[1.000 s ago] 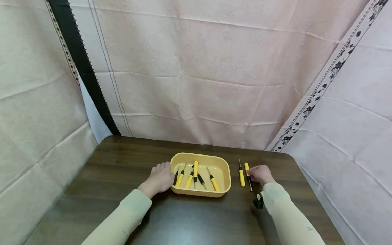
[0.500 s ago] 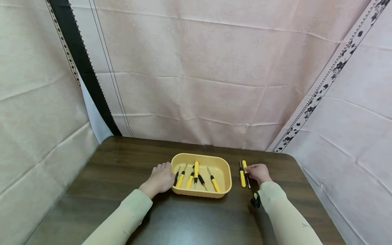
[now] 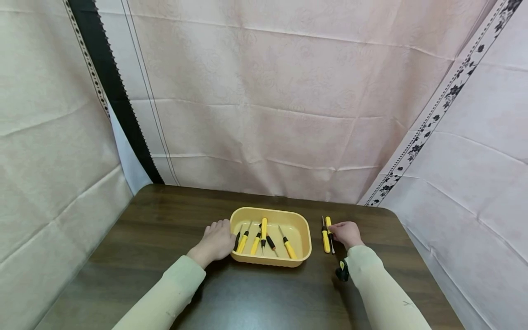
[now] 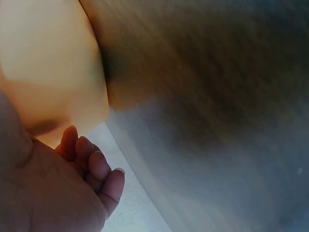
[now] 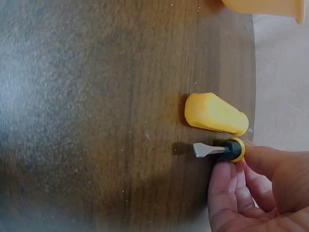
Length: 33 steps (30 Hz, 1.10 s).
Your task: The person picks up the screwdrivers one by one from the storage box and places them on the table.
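My right hand (image 3: 347, 233) pinches a yellow-and-black screwdriver (image 3: 328, 222) between thumb and fingers, just right of the tray. Its flat metal blade points toward the wrist camera in the right wrist view. Close beside it on the table lies a second screwdriver, whose yellow handle (image 5: 215, 114) shows there. At the left end of a yellow plastic tray (image 3: 288, 213), my left hand (image 3: 215, 242) holds the rim, with its loosely curled fingers (image 4: 99, 166) outside the wall; the thumb is mostly hidden. Several yellow-and-black screwdrivers (image 3: 290, 249) lie in the tray at different angles.
The dark brown wooden table (image 3: 272, 298) has rounded far corners. A pale cloth (image 3: 264, 114) hangs behind it and along both sides. A small black device (image 3: 342, 270) sits at the right wrist.
My right hand has shifted slightly left, bringing its screwdriver from a slant to lie almost alongside the other one. My left hand and the tray have stayed in place.
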Motion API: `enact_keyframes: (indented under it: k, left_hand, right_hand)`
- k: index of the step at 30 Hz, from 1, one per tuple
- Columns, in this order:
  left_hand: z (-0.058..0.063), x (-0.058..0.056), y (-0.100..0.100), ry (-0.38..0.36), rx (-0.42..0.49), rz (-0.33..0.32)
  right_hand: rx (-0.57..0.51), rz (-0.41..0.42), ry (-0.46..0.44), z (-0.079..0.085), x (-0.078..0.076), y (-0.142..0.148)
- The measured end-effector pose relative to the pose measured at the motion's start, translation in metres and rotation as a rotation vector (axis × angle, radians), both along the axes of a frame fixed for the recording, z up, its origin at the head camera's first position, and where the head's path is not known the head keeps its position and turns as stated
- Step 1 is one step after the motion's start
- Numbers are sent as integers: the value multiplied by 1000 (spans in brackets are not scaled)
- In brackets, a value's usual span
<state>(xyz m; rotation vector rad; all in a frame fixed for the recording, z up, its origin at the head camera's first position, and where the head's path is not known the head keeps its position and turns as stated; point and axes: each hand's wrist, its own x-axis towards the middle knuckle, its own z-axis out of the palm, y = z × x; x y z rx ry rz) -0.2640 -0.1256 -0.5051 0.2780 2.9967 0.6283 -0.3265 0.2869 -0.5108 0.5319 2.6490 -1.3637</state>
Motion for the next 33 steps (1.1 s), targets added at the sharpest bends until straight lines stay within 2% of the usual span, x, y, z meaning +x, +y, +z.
enact_keyframes:
  k: [7, 14, 23, 29, 33]
  left_hand:
    - [-5, -3, -2, 10, 13, -24]
    - [-1, -1, 0, -1, 2, -18]
    - [-3, -3, -3, 6, -39, -14]
    - [-5, -3, -3, 10, -20, -13]
    - [-4, -3, -2, 6, -22, -13]
  right_hand:
    - [-11, 2, 11, -2, 1, 2]
    - [-83, -30, 62, 2, 5, 6]
    - [-311, 40, 95, 33, 8, -13]
    - [-395, 112, 86, 54, 12, -40]
    - [-431, 179, 82, 62, 16, -56]
